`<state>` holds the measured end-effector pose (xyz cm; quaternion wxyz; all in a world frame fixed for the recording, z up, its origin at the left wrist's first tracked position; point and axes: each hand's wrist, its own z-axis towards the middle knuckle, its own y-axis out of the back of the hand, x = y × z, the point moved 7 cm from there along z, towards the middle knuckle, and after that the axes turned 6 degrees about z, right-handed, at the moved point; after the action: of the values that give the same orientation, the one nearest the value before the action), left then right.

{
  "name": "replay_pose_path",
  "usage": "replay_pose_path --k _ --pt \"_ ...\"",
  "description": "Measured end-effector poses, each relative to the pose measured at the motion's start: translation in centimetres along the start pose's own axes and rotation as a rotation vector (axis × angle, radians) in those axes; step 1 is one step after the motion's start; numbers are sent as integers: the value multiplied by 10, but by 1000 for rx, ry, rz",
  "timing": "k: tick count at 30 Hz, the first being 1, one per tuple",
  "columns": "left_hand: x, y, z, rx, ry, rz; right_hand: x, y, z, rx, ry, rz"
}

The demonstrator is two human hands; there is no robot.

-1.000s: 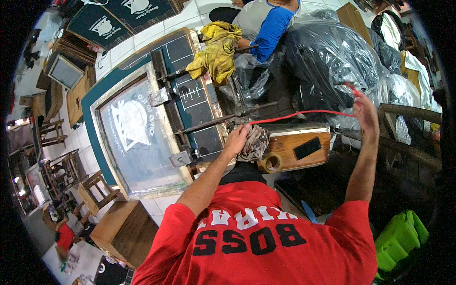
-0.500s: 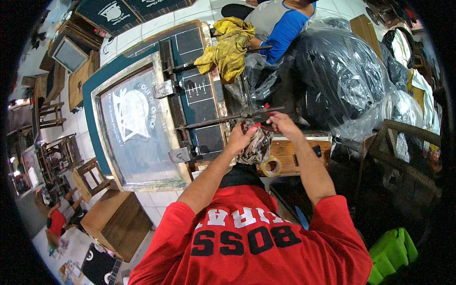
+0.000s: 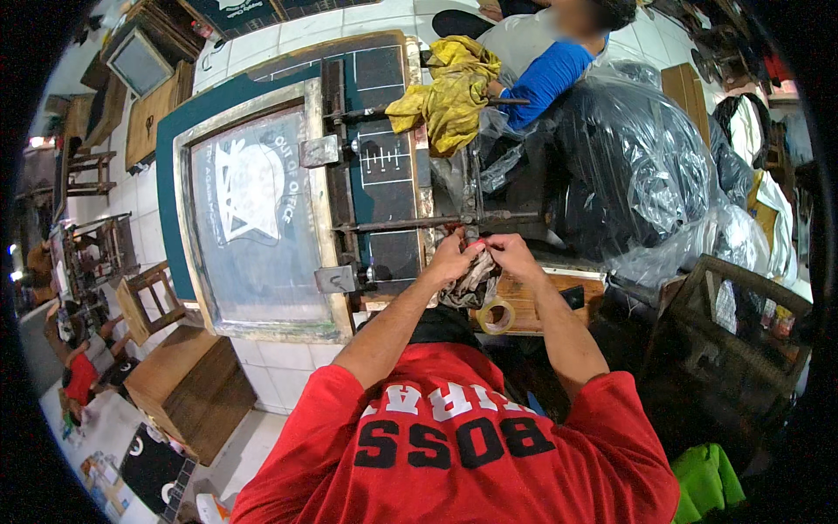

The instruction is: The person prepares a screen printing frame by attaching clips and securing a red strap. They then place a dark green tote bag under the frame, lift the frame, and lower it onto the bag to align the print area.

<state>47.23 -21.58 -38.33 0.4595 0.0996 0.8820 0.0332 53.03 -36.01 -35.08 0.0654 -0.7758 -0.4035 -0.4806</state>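
In front of my chest my two hands are close together, nearly fingertip to fingertip. My left hand (image 3: 449, 260) has its fingers curled in, and my right hand (image 3: 513, 256) is pinched. Between them shows a thin red strip (image 3: 479, 244), which both seem to grip; its ends are hidden by my fingers. A crumpled, stained grey rag (image 3: 472, 286) hangs just below, partly behind my left hand. Metal bars (image 3: 489, 218) of a hinge assembly run just beyond my fingertips. Close under the rag lies a roll of clear tape (image 3: 496, 315).
To the left a wood-framed printing screen (image 3: 253, 231) is held by metal clamps (image 3: 336, 279) over a dark green board. A yellow cloth (image 3: 449, 92) drapes over a bar ahead. Large plastic-wrapped bundles (image 3: 637, 166) fill the right, near a person in blue sleeves (image 3: 548, 83). A phone (image 3: 572, 297) lies on a wooden ledge.
My right hand has come left and down, closer to my left hand. The red strip now shows only as a short piece between them. The view has shifted slightly.
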Motion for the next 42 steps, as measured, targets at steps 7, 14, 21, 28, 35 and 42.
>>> replay_pose_path --k 7,14,21,28,35,42 --pt "-17 8 -6 -41 -169 66 149 79 -39 364 -4 170" --pt "-24 6 -13 -159 -209 156 176 -54 128 392 560 -1394" --pt "-28 8 -17 -242 -235 160 59 -86 168 935 -57 -1556" --pt "-28 14 -15 -212 -313 111 91 -84 144 778 -25 -1510" --pt "-22 10 -16 -215 -274 69 145 -64 126 559 211 -1561" --pt "-32 16 -26 -228 -226 51 191 -8 92 47 400 -1200"
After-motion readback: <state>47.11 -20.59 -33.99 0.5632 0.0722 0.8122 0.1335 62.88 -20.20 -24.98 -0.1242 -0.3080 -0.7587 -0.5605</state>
